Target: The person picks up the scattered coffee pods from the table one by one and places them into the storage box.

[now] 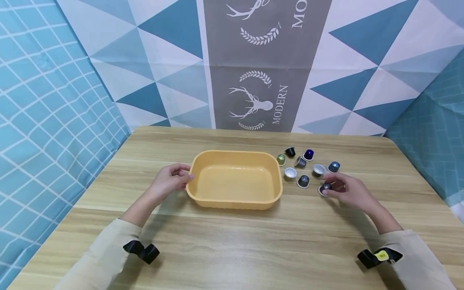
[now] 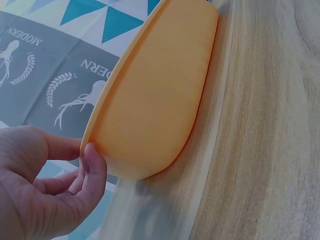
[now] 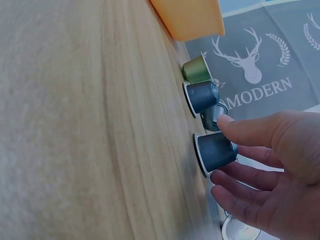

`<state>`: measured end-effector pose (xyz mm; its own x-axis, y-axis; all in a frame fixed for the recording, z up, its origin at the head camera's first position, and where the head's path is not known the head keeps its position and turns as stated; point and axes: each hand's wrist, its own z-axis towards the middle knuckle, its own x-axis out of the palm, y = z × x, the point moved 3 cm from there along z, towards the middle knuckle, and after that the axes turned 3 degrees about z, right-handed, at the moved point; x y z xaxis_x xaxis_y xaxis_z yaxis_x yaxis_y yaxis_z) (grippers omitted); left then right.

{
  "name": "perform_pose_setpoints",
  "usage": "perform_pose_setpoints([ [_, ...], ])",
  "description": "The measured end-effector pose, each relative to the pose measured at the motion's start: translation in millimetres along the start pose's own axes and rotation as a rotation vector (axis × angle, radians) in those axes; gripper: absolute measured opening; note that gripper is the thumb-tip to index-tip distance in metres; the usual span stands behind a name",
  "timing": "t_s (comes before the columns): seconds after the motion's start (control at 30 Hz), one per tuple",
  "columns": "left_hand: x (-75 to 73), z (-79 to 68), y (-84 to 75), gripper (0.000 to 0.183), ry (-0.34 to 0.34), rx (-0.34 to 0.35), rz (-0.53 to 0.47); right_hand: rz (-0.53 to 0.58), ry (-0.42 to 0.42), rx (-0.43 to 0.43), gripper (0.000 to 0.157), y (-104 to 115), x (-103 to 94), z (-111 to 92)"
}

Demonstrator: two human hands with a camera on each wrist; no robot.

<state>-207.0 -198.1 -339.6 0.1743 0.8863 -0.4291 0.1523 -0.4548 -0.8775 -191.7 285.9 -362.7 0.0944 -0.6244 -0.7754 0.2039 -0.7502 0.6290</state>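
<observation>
On the left, my left hand (image 1: 173,178) pinches the rim of a yellow-orange plastic basin (image 1: 233,205). The left wrist view shows the thumb and index finger on either side of that rim. My right hand (image 1: 349,192) is at a dark coffee capsule (image 3: 216,151) standing on its wide rim on the table. Its thumb overlaps the capsule in the head view, while the fingers spread loosely around the far side. Just left of this hand stand another dark capsule (image 1: 303,181) and a pale upturned capsule (image 1: 319,170); a blue-grey capsule (image 1: 334,166) is beyond it.
More capsules cluster right of the basin: green (image 1: 281,159), black (image 1: 290,152), deep blue (image 1: 308,154), a tipped grey one (image 1: 300,162) and a white upturned one (image 1: 290,173). The wooden table (image 1: 232,249) ends at a patterned cloth backdrop (image 1: 181,80).
</observation>
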Motion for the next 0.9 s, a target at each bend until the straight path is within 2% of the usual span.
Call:
perform_pose_setpoints([
  [0.53,-1.1,-0.9,3.3,0.049,0.048,-0.032,-0.070,0.010,-0.022,-0.029,0.040,-5,1.5,0],
  [0.9,-4.8,3.4,14.3,0.043,0.117,-0.077,-0.196,0.003,-0.026,-0.015,0.034,-3,3.0,0],
])
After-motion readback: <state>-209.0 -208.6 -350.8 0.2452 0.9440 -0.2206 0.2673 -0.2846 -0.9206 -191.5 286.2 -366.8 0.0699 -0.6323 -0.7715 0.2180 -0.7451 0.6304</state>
